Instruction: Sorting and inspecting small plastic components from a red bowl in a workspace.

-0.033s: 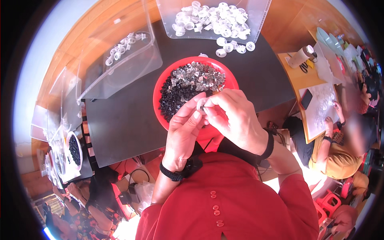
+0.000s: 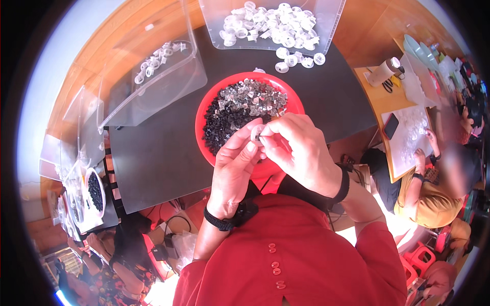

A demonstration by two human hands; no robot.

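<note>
Over the red basin [image 2: 200, 125], my left hand [image 2: 232, 171] pinches a small round white plastic part [image 2: 256, 131] between thumb and fingers. A small dark spot or piece shows on that part. My right hand [image 2: 306, 150] is closed in a pinch, its thumb and index fingertips right at the part's edge beside the dark spot. What those fingertips hold is too small to make out. Beneath the hands, the basin holds a heap of small black pieces [image 2: 217, 115] and a heap of clear, shiny pieces [image 2: 258, 97].
A clear bin [image 2: 334, 23] of similar white parts stands at the back, with several loose white parts [image 2: 291, 60] before it. Another clear bin [image 2: 153, 99] sits on the dark table [image 2: 158, 163] at left. A co-worker's hands [image 2: 419, 159] work at a table on the right.
</note>
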